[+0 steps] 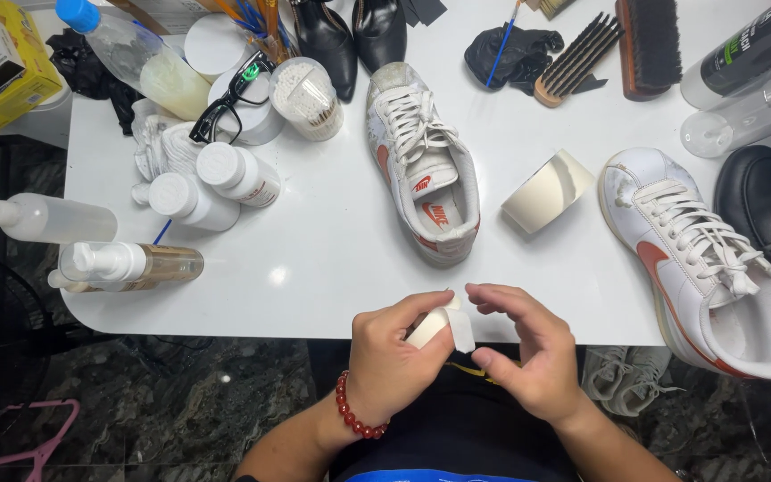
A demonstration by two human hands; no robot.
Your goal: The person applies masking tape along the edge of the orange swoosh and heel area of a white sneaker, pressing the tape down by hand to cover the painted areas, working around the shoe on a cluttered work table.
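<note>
A small strip of cream-white masking tape (446,327), partly curled over on itself and with one flat end hanging down, sits at the near edge of the white table (314,259), between the person's two hands. The left hand (390,357), which wears a bracelet of round red beads (356,412) at the wrist, has its fingers curled in and its thumb and forefinger pinched on the left part of the strip, so this hand grips the tape. The right hand (528,353) is held just beside it with the fingers loosely bent and half open; its forefinger and thumb reach toward the right edge of the strip, and whether they actually touch it cannot be told from the head view. Farther back on the table, near the middle, lies a white low-top sneaker with an orange side mark and white laces (426,174), its opening facing the camera. A roll of cream masking tape (548,192) lies on its side to the right of that shoe, and beyond it a second white sneaker with an orange side mark (698,259) rests at the table's right edge, its heel reaching over the near edge. To the left stand two small white-capped bottles (216,183), and a clear pump bottle of amber liquid (127,265) lies on its side near the left corner. A wooden brush with dark bristles (577,58) lies at the far side.
</note>
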